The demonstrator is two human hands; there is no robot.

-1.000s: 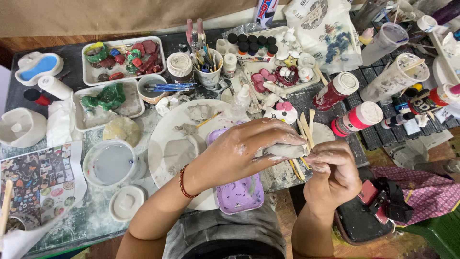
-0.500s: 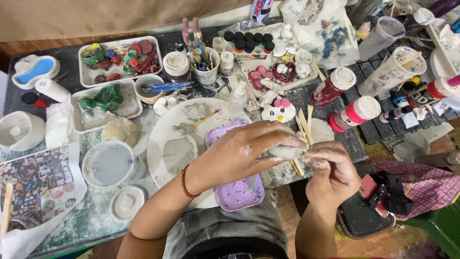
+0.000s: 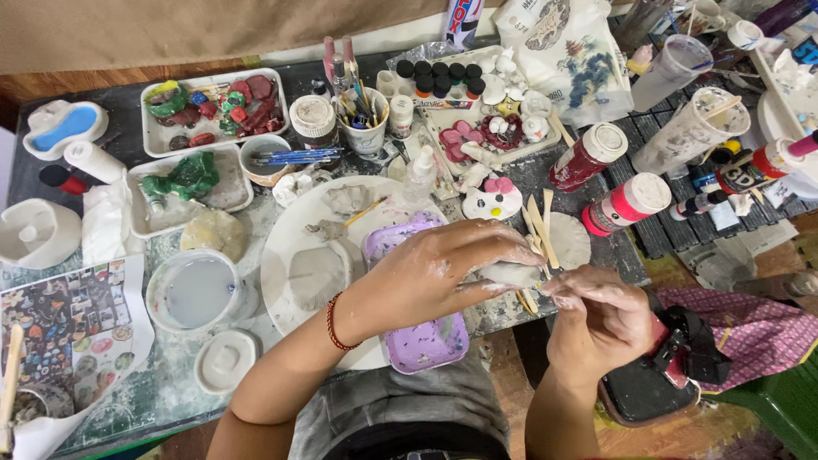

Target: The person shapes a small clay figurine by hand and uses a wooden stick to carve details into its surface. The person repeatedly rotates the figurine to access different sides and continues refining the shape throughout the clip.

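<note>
My left hand (image 3: 443, 273) reaches across my body and grips a lump of pale grey clay (image 3: 511, 274) between its fingertips. My right hand (image 3: 601, 317) meets it from the right, fingers curled and pinching the same lump's end. Both hands are smeared with wet clay and hover over the table's front edge. Under my left wrist lies a purple square tray (image 3: 422, 341), resting on a round white board (image 3: 298, 273) that carries flattened clay pieces. A red bracelet circles my left wrist.
Wooden modelling sticks (image 3: 537, 226) and a small white cat-face figure (image 3: 492, 200) lie just beyond the hands. A water bowl (image 3: 196, 294), white trays of coloured clay (image 3: 213, 111), a brush cup (image 3: 366, 128), paint bottles (image 3: 626, 204) and plastic cups (image 3: 694, 128) crowd the table.
The hands stay together on the clay lump, with the fingers shifting slightly as they work it. The view drifted a little.
</note>
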